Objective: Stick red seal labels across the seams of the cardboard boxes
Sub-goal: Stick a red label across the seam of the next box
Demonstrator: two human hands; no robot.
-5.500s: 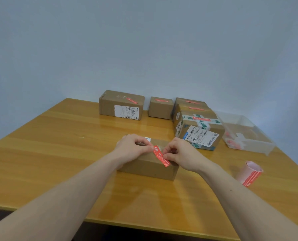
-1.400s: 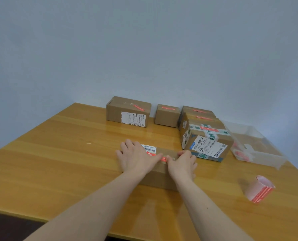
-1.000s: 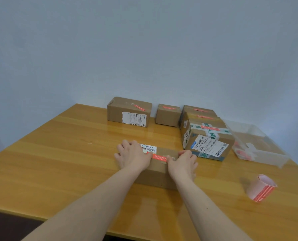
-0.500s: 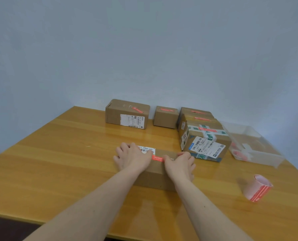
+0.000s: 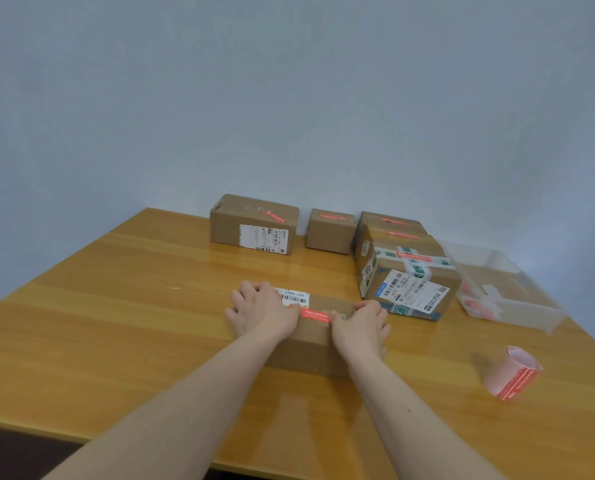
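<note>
While both hands press the box (image 5: 310, 344), table (image 5: 116, 306) lies bare leftward.

Both bare forearms reach forward from the near edge, side by side. The left hand (image 5: 261, 315) lies palm down with its fingers spread and relaxed. The right hand (image 5: 360, 323) lies palm down, fingers bent downward at the far side.

Two bare hands, the left hand (image 5: 262, 315) and the right hand (image 5: 360, 327), lay on a brown cardboard box (image 5: 315, 344) near the middle of the yellow wooden table (image 5: 116, 323). A red seal label (image 5: 315, 315) showed between their thumbs. A pink label roll (image 5: 511, 377) sat near the right edge.
</note>
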